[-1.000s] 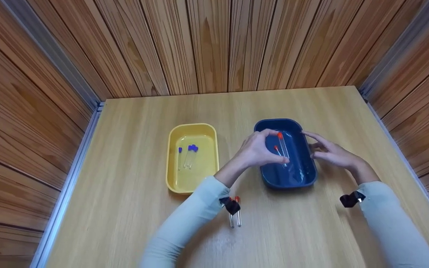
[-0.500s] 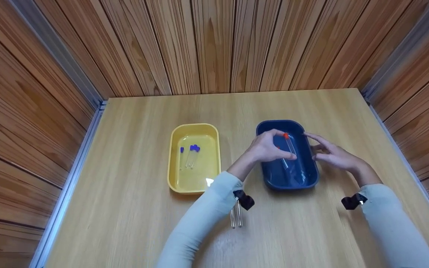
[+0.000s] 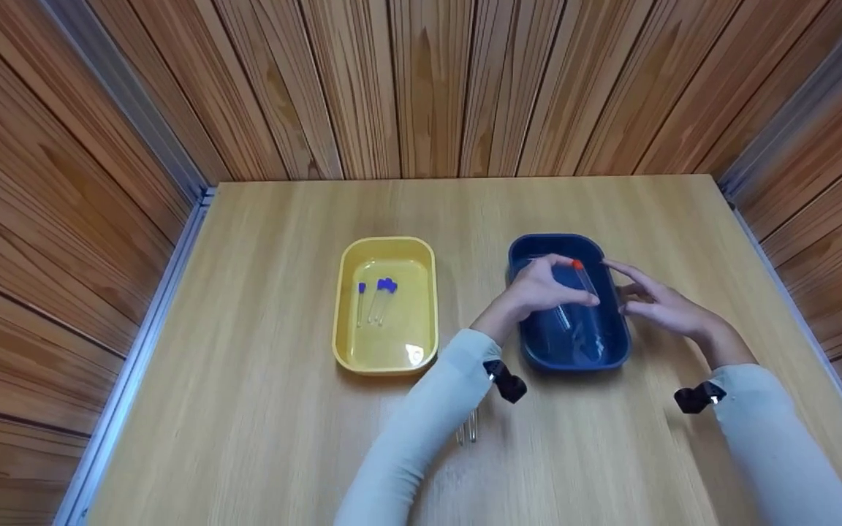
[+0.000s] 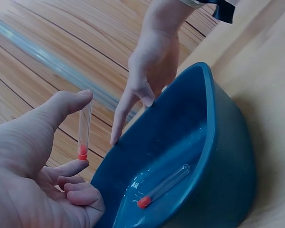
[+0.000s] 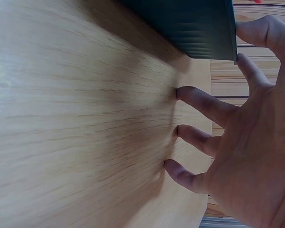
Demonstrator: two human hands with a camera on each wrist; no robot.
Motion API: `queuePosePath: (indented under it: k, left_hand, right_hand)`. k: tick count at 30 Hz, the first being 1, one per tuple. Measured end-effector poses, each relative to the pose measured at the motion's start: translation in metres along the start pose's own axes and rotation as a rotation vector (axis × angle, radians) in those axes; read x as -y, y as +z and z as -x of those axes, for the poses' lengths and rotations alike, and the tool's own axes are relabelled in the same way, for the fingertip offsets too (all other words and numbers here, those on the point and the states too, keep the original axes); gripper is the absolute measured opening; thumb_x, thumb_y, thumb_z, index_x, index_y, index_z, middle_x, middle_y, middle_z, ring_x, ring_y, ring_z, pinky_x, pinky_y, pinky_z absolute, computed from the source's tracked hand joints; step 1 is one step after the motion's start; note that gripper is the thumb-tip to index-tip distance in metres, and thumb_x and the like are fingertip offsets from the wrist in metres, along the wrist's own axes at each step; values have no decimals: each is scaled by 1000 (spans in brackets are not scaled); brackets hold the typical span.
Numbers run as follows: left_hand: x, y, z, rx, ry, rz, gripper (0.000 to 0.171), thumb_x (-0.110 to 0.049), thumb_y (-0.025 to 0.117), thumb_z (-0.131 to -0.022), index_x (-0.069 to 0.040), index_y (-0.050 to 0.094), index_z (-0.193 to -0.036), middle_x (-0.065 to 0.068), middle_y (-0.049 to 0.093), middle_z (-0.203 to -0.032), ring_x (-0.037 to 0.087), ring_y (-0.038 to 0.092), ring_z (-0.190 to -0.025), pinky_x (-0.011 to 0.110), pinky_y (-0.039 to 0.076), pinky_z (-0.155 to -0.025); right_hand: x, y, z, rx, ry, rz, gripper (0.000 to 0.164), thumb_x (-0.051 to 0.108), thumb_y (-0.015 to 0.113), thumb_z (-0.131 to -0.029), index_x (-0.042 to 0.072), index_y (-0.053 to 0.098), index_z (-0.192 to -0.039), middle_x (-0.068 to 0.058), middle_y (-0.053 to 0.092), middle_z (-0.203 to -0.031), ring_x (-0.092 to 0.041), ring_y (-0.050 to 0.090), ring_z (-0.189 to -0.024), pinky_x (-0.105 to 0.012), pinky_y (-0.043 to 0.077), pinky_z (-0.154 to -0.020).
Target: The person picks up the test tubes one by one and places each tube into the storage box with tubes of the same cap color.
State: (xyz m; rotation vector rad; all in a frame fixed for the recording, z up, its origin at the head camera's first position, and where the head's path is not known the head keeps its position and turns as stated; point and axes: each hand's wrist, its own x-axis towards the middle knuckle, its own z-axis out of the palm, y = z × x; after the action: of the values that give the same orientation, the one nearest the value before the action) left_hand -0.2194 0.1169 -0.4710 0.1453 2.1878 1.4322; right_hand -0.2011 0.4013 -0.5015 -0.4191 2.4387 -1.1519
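Note:
My left hand (image 3: 538, 286) pinches a red-capped test tube (image 4: 85, 126) by its two ends, thumb on the glass bottom and a fingertip at the cap. It holds the tube above the blue tray (image 3: 574, 359). Inside that tray lies another red-capped test tube (image 4: 168, 184), partly hidden behind my left hand in the head view. At the tray's right side is my right hand (image 3: 658, 301), thumb and index finger touching the outer rim. Its other fingertips rest on the tabletop in the right wrist view.
A yellow tray (image 3: 384, 361) to the left contains several purple-capped tubes (image 3: 383, 286). In front, two tubes (image 3: 472, 427) lie on the wooden table (image 3: 260, 307), their upper ends hidden by my left forearm. Wood-panelled walls (image 3: 421, 88) enclose the back and sides.
My left hand has shifted right over the blue tray, carrying the tube. My left forearm has come across the tubes on the table. The right hand stays at the rim.

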Motion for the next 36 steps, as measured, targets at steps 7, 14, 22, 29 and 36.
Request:
queuePosePath:
  k: [7,14,22,29,36]
  left_hand:
    - [0,6,-7,16,-42,-14,80,-41,97,-90,-29,58,-159,2,51,-176,25,53,-155,56,44,-135]
    - [5,11,-15,22,-86,80,78,-38,99,-88,-30,60,-155,3,51,-173,26,54,-152,60,43,-135]
    - [5,24,-24,-73,-139,132,69,-34,99,-87,-27,67,-148,4,63,-162,25,61,-143,56,47,-132]
    - [0,32,-27,-80,-228,77,71,-37,98,-90,-28,64,-152,1,63,-163,23,61,-145,53,48,-132]
    - [-1,35,-25,-54,-259,40,72,-35,96,-92,-25,63,-154,0,64,-161,22,61,-145,49,47,-133]
  right_hand:
    - [1,1,1,1,-1,1,77,19,55,-117,18,13,-182,-27,16,-188,-66,41,-160,-94,24,-122]
    - [0,0,2,-2,-34,-3,76,18,55,-117,15,14,-181,-28,16,-188,-68,39,-160,-95,23,-122]
    - [0,-1,2,-9,0,0,79,19,57,-115,17,14,-181,-27,17,-188,-68,38,-160,-95,23,-122]
    - [-2,-1,3,-4,3,-5,78,21,55,-117,17,13,-182,-28,16,-188,-68,36,-161,-95,22,-122]
    - [-2,0,3,-8,3,-1,80,25,57,-117,20,11,-182,-25,14,-189,-66,36,-163,-94,22,-124]
